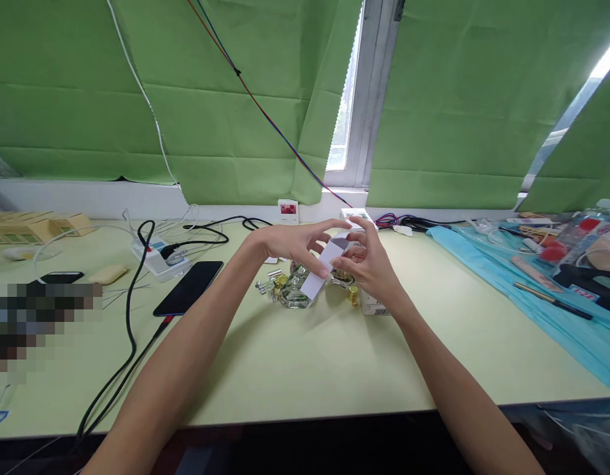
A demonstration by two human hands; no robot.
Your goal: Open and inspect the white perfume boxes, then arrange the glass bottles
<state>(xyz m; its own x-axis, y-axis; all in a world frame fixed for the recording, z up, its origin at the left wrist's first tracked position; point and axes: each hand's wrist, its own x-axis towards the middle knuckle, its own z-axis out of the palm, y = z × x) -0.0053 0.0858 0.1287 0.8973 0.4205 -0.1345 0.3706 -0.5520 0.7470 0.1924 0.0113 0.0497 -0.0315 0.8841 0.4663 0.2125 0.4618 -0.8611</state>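
Note:
A small white cardboard box (315,282) hangs tilted above the table, one end of it open with a flap sticking out. The fingers of my left hand (298,245) pinch its side from the left. Opposite, my right hand (367,264) grips its upper part between thumb and fingers. Under the hands sit clear glass bottles (292,295), partly hidden by the box and fingers. Small gold caps (353,295) and silver metal pieces (265,285) lie beside the glass. A white carton with a barcode (376,307) stands by my right wrist.
On the left, a black phone (189,288) lies by a white power strip (159,258) with black cables. A blue sheet (523,290) at the right bears a pen (552,300) and bottles. Another white box (288,211) stands at the back against the windowsill.

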